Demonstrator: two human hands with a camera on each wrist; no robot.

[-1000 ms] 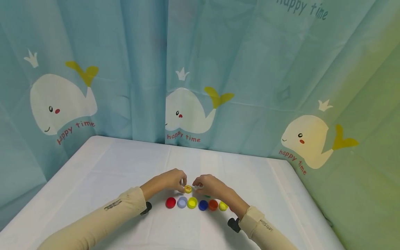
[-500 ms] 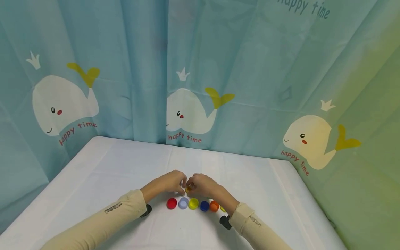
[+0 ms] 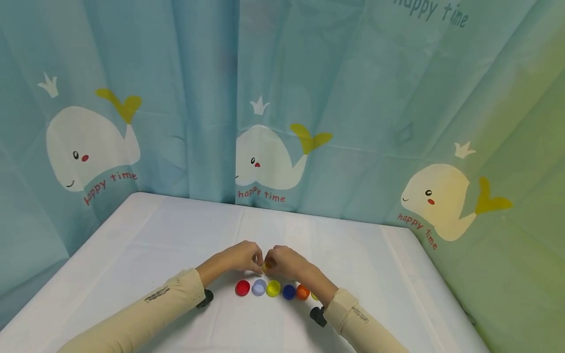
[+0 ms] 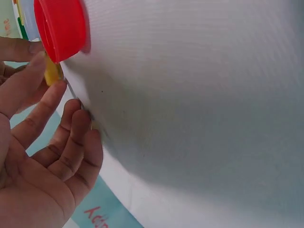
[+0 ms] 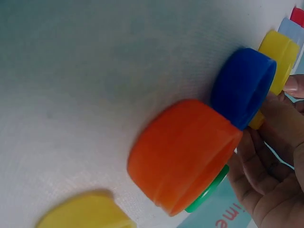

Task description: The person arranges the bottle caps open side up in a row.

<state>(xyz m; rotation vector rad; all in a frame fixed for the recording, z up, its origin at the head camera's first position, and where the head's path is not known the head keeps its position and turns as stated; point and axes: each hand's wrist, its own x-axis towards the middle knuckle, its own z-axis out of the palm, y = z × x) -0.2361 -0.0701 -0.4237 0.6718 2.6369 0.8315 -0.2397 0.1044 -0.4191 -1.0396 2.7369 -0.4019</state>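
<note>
Thumb and index finger of my left hand [image 3: 243,257] pinch a small yellow bottle cap [image 3: 265,267] from the left. On its other side my right hand [image 3: 288,262] grips the same cap, covering most of it. The left wrist view shows the yellow cap [image 4: 53,72] between the fingers, low over the table, beyond a red bottle cap [image 4: 61,28]. From the right wrist, only a bit of yellow cap [image 5: 257,121] appears beneath the right fingers, behind a blue bottle cap [image 5: 244,88].
Nearer than the hands, a row of caps lies on the white table [image 3: 185,225]: red [image 3: 242,288], lavender [image 3: 259,288], yellow, blue, orange cap [image 3: 302,292] and another yellow. A green cap [image 5: 209,190] sits behind the orange one. A whale-print curtain [image 3: 353,98] hangs behind.
My right hand has moved left to the small yellow cap and taken hold of it. The left thumb and index finger have closed in on it too.
</note>
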